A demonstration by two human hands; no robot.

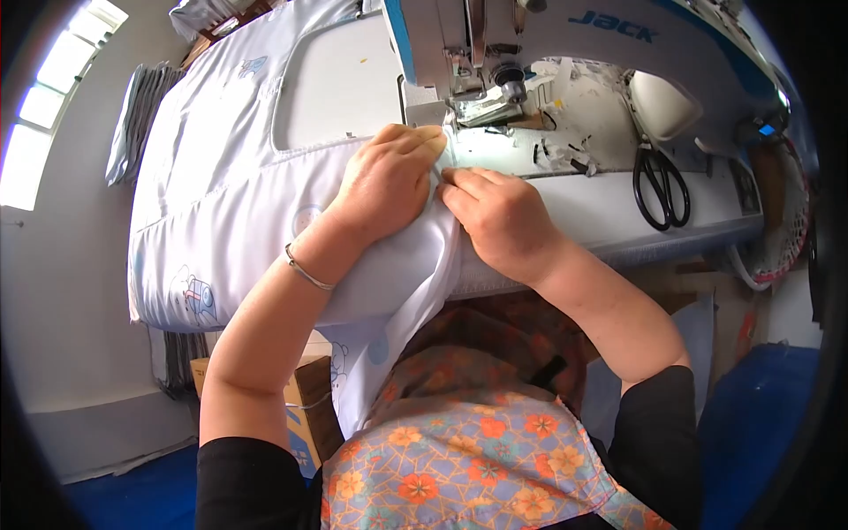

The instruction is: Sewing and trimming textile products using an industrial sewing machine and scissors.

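White printed fabric (238,212) with small blue cartoon figures is spread over the table and hangs down in front of me. My left hand (393,177) lies on it, fingers pressed together at the fabric's edge just in front of the sewing machine's needle area (464,97). Slightly nearer and to the right, my right hand (499,216) pinches the same edge between curled fingers. A fold of the cloth runs between the two hands and drops toward my lap. The sewing machine (565,31) stands over the far side of the table, and its presser foot is partly hidden.
Black-handled scissors (661,190) lie on the table at the right. Thread scraps and lint (565,155) are scattered beside the machine bed. Below the table at left stands a cardboard box (314,411). Folded grey cloth (146,115) hangs at the far left.
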